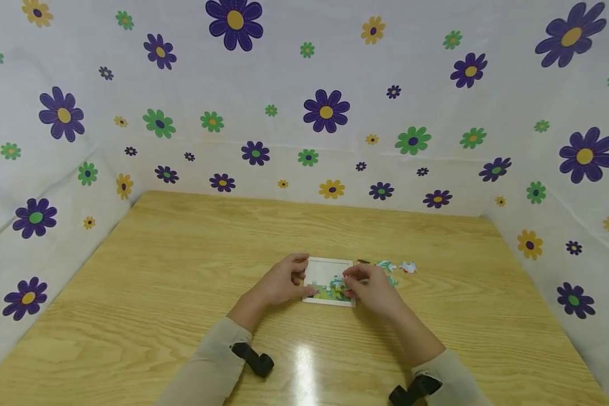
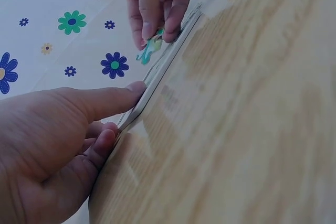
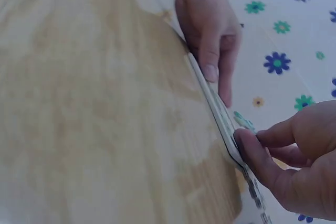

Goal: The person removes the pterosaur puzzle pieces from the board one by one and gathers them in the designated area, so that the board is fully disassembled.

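Observation:
A small jigsaw puzzle tray [image 1: 327, 269] with a pale rim lies on the table. Joined green and yellow pieces [image 1: 326, 292] fill its near part, while the far part shows bare backing. My left hand [image 1: 283, 280] grips the tray's left side, its thumb [image 2: 118, 102] on the rim and other fingers along the edge. Over the tray's right side, my right hand [image 1: 378, 288] pinches a green and white puzzle piece [image 2: 150, 50] between thumb and fingers. That piece stands tilted in the left wrist view; in the right wrist view the fingers partly hide it.
Loose puzzle pieces [image 1: 407, 267] lie right of the tray, some partly behind my right hand. A small dark object [image 1: 363, 261] is by the tray's far right corner. White flowered cloth [image 1: 284, 129] encloses the wooden table [image 1: 223, 242] at the back and sides.

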A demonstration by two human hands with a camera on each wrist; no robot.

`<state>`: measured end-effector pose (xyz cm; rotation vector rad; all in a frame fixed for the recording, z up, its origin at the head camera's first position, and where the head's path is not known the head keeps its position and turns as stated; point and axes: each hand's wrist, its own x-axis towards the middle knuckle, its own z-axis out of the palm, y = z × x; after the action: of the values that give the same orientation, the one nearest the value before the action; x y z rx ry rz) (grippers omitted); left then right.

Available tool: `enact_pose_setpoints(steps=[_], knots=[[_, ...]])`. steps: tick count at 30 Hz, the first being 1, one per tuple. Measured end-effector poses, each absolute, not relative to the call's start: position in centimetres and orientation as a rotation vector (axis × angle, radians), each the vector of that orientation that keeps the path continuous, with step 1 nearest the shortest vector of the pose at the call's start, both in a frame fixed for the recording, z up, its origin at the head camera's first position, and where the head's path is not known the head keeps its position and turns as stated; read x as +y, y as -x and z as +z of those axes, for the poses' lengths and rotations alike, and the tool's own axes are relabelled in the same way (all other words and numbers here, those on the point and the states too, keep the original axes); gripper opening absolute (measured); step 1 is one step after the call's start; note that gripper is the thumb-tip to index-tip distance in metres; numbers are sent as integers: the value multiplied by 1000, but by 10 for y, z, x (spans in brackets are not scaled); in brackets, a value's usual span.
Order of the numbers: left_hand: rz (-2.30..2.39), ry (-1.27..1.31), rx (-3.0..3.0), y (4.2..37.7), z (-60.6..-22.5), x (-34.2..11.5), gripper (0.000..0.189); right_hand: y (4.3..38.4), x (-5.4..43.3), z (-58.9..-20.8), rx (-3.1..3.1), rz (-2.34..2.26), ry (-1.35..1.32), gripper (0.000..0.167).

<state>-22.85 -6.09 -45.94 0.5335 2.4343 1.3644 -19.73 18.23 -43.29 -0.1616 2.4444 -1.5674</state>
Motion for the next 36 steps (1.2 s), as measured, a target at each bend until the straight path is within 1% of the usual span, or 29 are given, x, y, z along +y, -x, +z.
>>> enact_pose_setpoints(steps=[5, 10, 20, 27, 36], knots=[[1376, -517, 2409, 225, -458, -63, 87, 206, 202, -436, 2296, -1656, 41, 29], [1337, -538, 2411, 225, -459, -63, 99, 212, 227, -430, 2285, -1627, 10, 30], [1335, -547, 2396, 225, -457, -63, 103, 215, 273, -418, 2265, -1624, 65, 40], [1320, -549, 2416, 225, -456, -62, 104, 216, 292, -414, 2282, -1589, 60, 40], [1338, -536, 2402, 225, -455, -62, 103, 218, 312, -420, 2343, -1520, 10, 37]])
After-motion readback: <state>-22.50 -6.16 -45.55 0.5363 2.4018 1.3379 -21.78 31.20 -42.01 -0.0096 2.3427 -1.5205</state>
